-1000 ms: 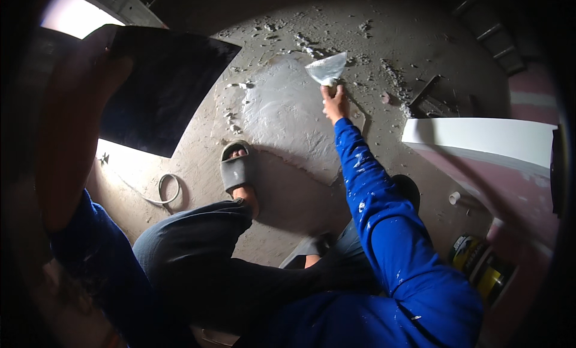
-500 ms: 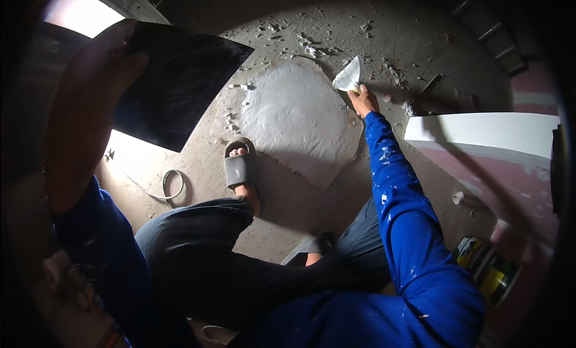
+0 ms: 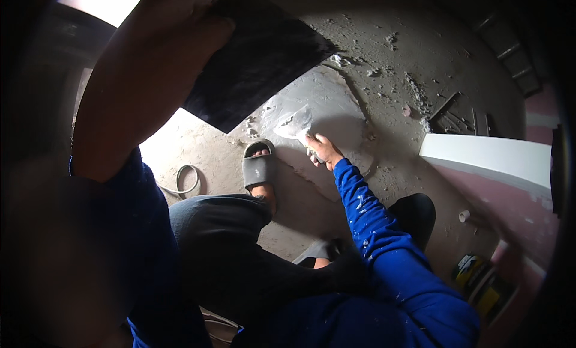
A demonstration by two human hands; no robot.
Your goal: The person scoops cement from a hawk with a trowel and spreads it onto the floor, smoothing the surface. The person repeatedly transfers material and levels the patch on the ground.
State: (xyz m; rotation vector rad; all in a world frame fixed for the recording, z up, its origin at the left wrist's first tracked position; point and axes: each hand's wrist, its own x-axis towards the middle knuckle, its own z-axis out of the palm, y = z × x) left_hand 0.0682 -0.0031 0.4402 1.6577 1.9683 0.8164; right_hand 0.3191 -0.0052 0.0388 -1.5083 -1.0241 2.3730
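High at the left, close to me, my left hand (image 3: 195, 33) grips a dark, flat rectangular sheet (image 3: 258, 57), its thumb lying on the face. My right hand (image 3: 325, 150) is closed round the handle of a putty knife (image 3: 294, 123) with a wide, whitish-smeared blade. That blade is over a pale, smooth patch (image 3: 342, 99) on the floor; whether it touches the patch I cannot tell. The sheet hides the upper left part of the patch. White crumbs lie beside the patch, near my slippered foot (image 3: 258, 171).
Plaster crumbs (image 3: 414, 87) litter the floor beyond the patch. A low pink wall with a white top (image 3: 492, 159) stands at right, near loose dark strips (image 3: 444, 108). A pipe stub (image 3: 464, 216), a black-and-yellow container (image 3: 480, 282), a cable loop (image 3: 188, 180) and a ladder-like frame (image 3: 510, 51) lie around.
My right hand has drawn the putty knife left and nearer, from beside the patch to over it. The dark sheet in my left hand has shifted right and now covers part of the patch.
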